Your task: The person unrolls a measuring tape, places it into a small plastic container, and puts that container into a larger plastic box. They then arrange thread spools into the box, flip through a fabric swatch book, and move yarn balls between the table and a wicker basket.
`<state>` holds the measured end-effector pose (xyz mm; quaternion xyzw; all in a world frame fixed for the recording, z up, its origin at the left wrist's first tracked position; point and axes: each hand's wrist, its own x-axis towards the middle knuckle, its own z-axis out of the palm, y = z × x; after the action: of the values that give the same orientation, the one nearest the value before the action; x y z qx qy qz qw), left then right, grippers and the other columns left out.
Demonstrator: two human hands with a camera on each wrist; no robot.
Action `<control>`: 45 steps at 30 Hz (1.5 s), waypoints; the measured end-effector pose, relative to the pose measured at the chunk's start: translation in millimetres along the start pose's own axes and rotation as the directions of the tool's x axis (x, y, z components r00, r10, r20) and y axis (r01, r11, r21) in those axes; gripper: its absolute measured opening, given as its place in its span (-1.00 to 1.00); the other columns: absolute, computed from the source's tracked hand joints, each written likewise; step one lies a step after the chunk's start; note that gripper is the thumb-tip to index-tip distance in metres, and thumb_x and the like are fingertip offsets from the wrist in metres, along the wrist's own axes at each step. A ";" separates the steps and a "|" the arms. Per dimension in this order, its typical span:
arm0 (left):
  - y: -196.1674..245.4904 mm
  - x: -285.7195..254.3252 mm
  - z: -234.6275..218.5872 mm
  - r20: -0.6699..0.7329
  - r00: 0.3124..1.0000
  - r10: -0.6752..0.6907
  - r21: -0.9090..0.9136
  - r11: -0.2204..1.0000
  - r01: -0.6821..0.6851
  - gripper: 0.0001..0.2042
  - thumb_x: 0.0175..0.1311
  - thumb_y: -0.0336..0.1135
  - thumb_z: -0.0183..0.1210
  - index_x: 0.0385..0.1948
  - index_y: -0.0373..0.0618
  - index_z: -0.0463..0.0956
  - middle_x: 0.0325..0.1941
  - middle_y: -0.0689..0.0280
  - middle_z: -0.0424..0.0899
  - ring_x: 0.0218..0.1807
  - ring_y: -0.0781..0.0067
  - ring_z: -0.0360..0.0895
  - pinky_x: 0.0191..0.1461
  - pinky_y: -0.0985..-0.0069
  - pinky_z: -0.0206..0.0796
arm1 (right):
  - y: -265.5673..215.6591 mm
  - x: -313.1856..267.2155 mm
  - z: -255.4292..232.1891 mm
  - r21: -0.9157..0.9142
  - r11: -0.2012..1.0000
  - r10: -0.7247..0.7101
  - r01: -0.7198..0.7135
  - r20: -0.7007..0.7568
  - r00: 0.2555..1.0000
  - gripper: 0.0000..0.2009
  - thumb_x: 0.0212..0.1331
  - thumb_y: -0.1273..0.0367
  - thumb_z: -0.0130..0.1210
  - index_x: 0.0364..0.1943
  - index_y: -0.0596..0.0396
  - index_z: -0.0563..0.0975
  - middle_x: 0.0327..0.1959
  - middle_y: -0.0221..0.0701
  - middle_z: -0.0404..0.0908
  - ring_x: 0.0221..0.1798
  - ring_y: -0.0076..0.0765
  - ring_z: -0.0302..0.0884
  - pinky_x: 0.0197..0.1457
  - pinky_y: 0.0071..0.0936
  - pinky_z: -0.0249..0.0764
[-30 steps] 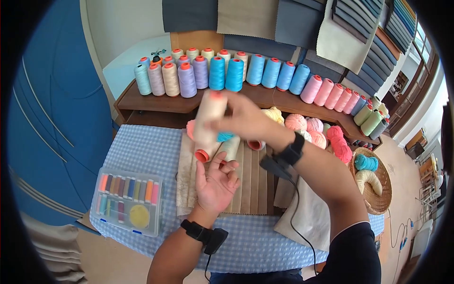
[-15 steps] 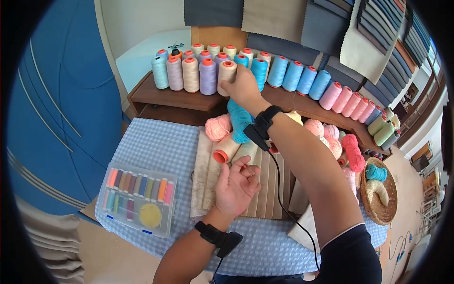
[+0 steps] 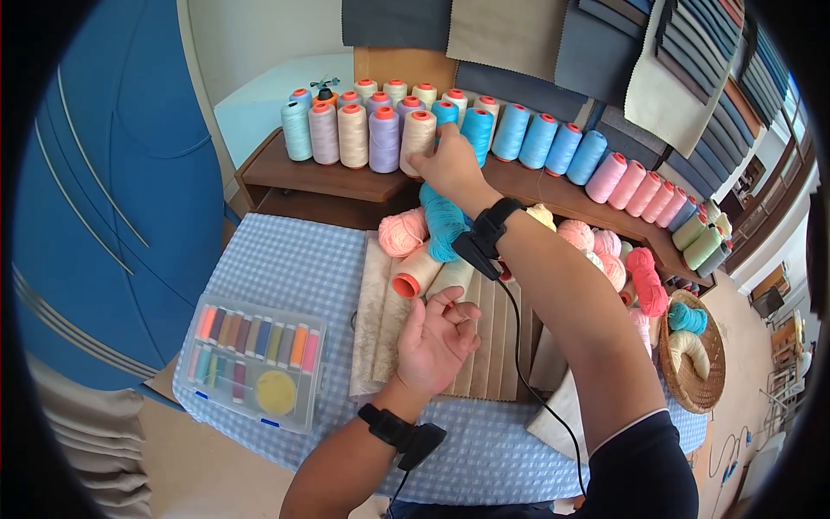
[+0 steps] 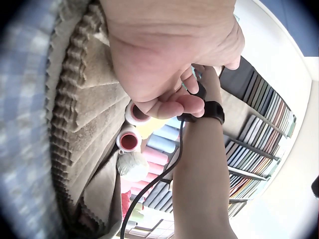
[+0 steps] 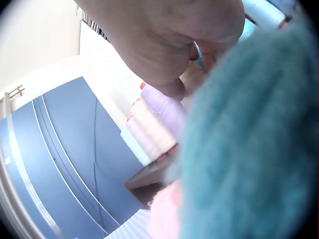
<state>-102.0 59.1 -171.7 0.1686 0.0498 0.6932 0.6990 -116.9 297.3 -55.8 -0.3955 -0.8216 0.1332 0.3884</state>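
At the front of the dark wooden shelf, my right hand grips a cream thread cone, which stands upright between a lilac cone and the bright blue cones. In the right wrist view that hand is seen from the wrist side, and turquoise yarn fills much of the picture. My left hand is palm up over the beige fabric samples, fingers loosely bent, holding nothing. Just beyond its fingertips lie a cream cone with an orange end and a paler one.
A clear plastic box of small spools sits on the blue checked tablecloth at left. Peach yarn lies below the shelf; more yarn balls and a wicker basket are at right. Pink cones stand along the shelf.
My right hand has carried the cream cone from above the fabric samples up to the shelf, where it stands upright. The left hand stays palm up. The head view has shifted slightly.
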 end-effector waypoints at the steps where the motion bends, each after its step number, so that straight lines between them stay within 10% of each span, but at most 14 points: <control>1: -0.2 -0.1 -0.5 -0.002 1.000 0.001 0.000 1.000 -0.001 -0.42 0.46 0.31 -0.20 0.14 0.02 0.44 -0.05 0.27 0.63 -0.38 0.47 0.38 -0.14 0.46 0.23 | -1.4 -0.1 0.3 0.001 1.000 0.000 0.000 0.002 1.000 -0.38 0.06 0.17 0.38 0.04 0.40 0.42 -0.16 -0.01 0.64 -0.06 0.02 0.66 0.01 -0.21 0.56; 23: 0.8 -1.1 6.2 -0.018 1.000 0.000 0.016 1.000 0.000 -0.44 0.46 0.28 -0.18 0.10 0.01 0.46 -0.08 0.28 0.63 -0.39 0.47 0.35 -0.18 0.46 0.21 | -6.6 2.6 4.3 0.102 0.989 0.096 -0.104 0.078 0.992 -0.39 -0.09 0.18 0.42 -0.10 0.47 0.49 -0.09 0.20 0.58 -0.01 0.25 0.59 0.10 -0.14 0.56; 27: -0.4 -0.7 7.3 -0.035 0.999 0.011 0.023 1.000 -0.011 -0.44 0.46 0.28 -0.18 0.10 0.01 0.46 -0.09 0.28 0.63 -0.41 0.48 0.33 -0.19 0.46 0.20 | -5.0 -4.5 -11.5 0.023 0.999 -0.025 0.029 -0.153 0.988 -0.47 0.00 0.16 0.33 -0.12 0.40 0.55 -0.15 0.10 0.65 -0.05 0.07 0.65 0.08 -0.17 0.54; 29: -0.2 0.2 4.4 -0.019 1.000 0.006 0.009 1.000 -0.005 -0.43 0.45 0.29 -0.18 0.11 0.00 0.47 -0.09 0.27 0.63 -0.41 0.48 0.34 -0.19 0.45 0.21 | -9.2 -3.1 -49.3 0.236 0.970 -0.059 0.063 -0.025 0.998 -0.45 0.01 0.16 0.33 -0.03 0.38 0.53 -0.11 0.04 0.66 -0.02 0.05 0.65 0.10 -0.21 0.53; 31: 0.1 -0.1 4.9 -0.016 1.000 0.007 0.011 1.000 -0.007 -0.42 0.45 0.29 -0.18 0.13 0.00 0.47 -0.09 0.27 0.63 -0.41 0.47 0.34 -0.20 0.45 0.21 | 21.0 11.6 -58.3 0.344 0.907 -0.166 0.245 -0.242 0.956 -0.49 -0.03 0.19 0.34 -0.12 0.38 0.56 -0.16 0.04 0.69 -0.08 0.07 0.69 0.02 -0.20 0.58; 36: -0.9 -0.1 4.7 -0.020 1.000 0.003 0.017 1.000 -0.002 -0.41 0.46 0.29 -0.18 0.15 -0.01 0.47 -0.08 0.26 0.63 -0.40 0.46 0.34 -0.20 0.46 0.22 | 75.1 14.4 -111.1 0.195 0.964 0.217 -0.184 -0.164 0.962 -0.45 -0.01 0.15 0.33 -0.07 0.38 0.56 -0.14 0.01 0.70 -0.05 -0.01 0.70 0.03 -0.25 0.58; 45: -2.0 0.1 0.6 -0.005 1.000 -0.002 0.037 0.999 0.003 -0.40 0.47 0.29 -0.21 0.19 -0.01 0.46 -0.07 0.25 0.62 -0.39 0.46 0.34 -0.19 0.46 0.21 | 102.7 -7.0 -92.6 -0.016 0.969 0.247 -0.248 -0.053 0.968 -0.47 -0.05 0.16 0.36 -0.13 0.39 0.59 -0.15 0.08 0.69 -0.05 0.11 0.68 0.06 -0.20 0.56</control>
<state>-99.9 59.1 -171.7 0.1798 0.0645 0.6917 0.6965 10.7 350.8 -52.1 -0.5026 -0.7571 0.1614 0.3848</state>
